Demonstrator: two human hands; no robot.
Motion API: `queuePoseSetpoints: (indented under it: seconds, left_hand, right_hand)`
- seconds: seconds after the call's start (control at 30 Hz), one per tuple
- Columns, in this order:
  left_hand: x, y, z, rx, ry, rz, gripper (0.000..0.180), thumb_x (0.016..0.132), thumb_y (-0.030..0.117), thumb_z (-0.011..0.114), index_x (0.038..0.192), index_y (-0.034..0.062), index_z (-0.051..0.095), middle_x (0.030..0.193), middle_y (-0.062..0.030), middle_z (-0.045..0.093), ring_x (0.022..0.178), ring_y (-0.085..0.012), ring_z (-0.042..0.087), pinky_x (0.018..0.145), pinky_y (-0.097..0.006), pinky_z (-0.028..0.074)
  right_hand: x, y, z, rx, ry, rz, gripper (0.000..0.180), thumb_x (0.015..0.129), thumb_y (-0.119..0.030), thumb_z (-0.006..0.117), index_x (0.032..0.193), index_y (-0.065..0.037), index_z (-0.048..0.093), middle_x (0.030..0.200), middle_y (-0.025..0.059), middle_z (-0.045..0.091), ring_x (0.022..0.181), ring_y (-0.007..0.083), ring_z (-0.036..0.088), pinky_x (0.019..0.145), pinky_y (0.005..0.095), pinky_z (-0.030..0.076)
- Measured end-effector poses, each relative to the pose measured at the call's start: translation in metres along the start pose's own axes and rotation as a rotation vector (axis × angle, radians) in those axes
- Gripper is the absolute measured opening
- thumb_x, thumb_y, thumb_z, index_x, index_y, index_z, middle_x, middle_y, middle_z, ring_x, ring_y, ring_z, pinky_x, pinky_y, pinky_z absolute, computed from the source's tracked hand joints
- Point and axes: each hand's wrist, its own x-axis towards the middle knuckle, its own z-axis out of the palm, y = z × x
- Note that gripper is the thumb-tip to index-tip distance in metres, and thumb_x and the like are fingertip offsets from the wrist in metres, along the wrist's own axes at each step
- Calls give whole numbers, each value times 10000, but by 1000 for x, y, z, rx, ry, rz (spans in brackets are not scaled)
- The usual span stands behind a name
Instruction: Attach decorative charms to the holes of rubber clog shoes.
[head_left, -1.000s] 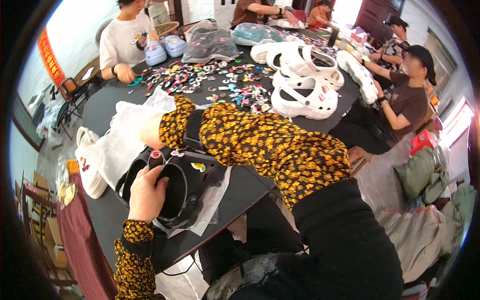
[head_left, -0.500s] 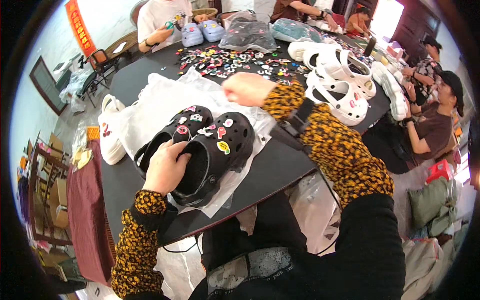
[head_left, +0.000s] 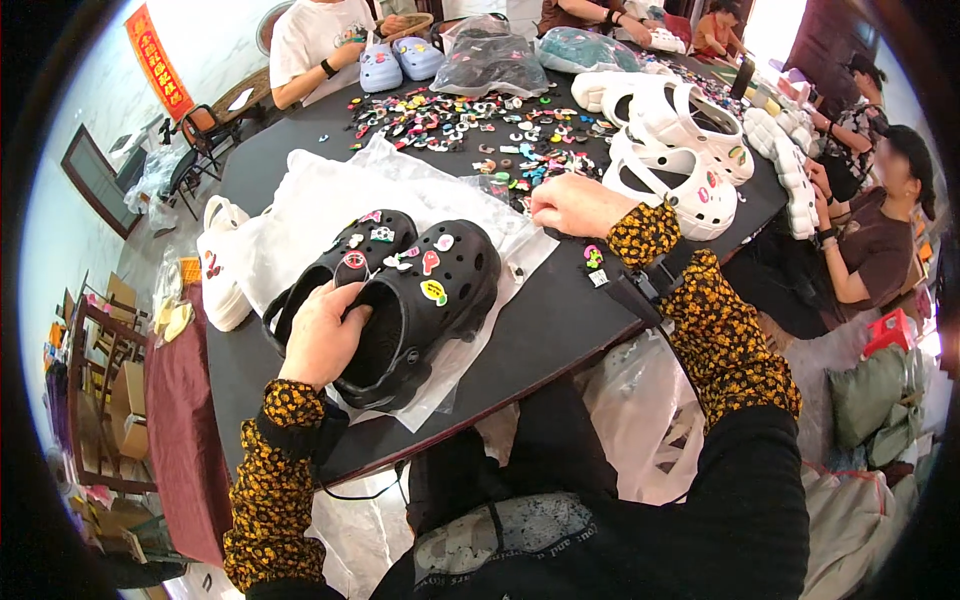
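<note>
A pair of black foam clogs [head_left: 455, 275] with colourful shoe charms stands on white plastic bags [head_left: 330, 195] in front of me. My left hand [head_left: 322, 333] grips the clogs at their adjoining inner sides, its thumb by the opening of the right-hand clog. Beyond them to the right, my right hand [head_left: 580, 206] is low over the table, its fingers curled down; what they hold, if anything, is hidden. Two small charms, one pink and green [head_left: 594, 257], lie just below that hand. A heap of loose charms [head_left: 545, 160] spreads beyond it.
White clogs [head_left: 690, 190] stand close to the right of my right hand, and another white clog [head_left: 222, 265] at the left edge. Farther off are light blue clogs [head_left: 400, 62] and bagged clogs [head_left: 490, 60]. Other people sit around the black table [head_left: 520, 330].
My right hand has moved right and slightly down, from above the bags to beside the white clogs. The two charms below it now show. My left hand keeps its grip on the black clogs.
</note>
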Motion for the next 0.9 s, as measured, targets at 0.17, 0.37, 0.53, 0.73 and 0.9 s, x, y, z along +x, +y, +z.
queuePoseSetpoints:
  seconds: [0.17,0.37,0.53,0.73,0.9]
  left_hand:
    - [-2,7,1,36,5,1,268,788,102,621,1043,19,635,932,-159,609,921,-341,567,795,-409,457]
    - [-6,2,1,70,33,93,229,788,87,611,1007,22,624,904,-155,603,898,-340,562,775,-426,462]
    - [-6,5,1,98,24,129,241,793,81,604,1026,22,616,887,-155,601,892,-339,566,767,-423,468]
    - [-5,3,-2,64,0,133,255,785,75,611,1032,10,621,872,-159,607,896,-334,572,767,-417,468]
    - [3,-3,-16,-125,-49,47,267,755,58,641,1013,-7,651,877,-193,642,838,-352,613,756,-375,482]
  right_hand:
    - [-2,0,9,-19,-3,7,183,803,-198,613,884,-43,669,851,154,670,836,313,647,748,406,497]
    - [1,-20,6,-3,-43,35,188,816,-202,601,907,-53,671,871,165,667,854,316,645,760,408,495]
    - [0,-19,6,0,-43,21,186,823,-201,601,906,-43,656,849,172,656,845,330,639,747,415,490]
    - [1,-24,7,11,-50,10,183,826,-195,606,895,-29,642,845,169,650,835,337,633,738,425,486]
    - [-3,-21,6,15,-22,-25,184,824,-199,608,890,-32,646,846,168,653,830,337,634,732,424,487]
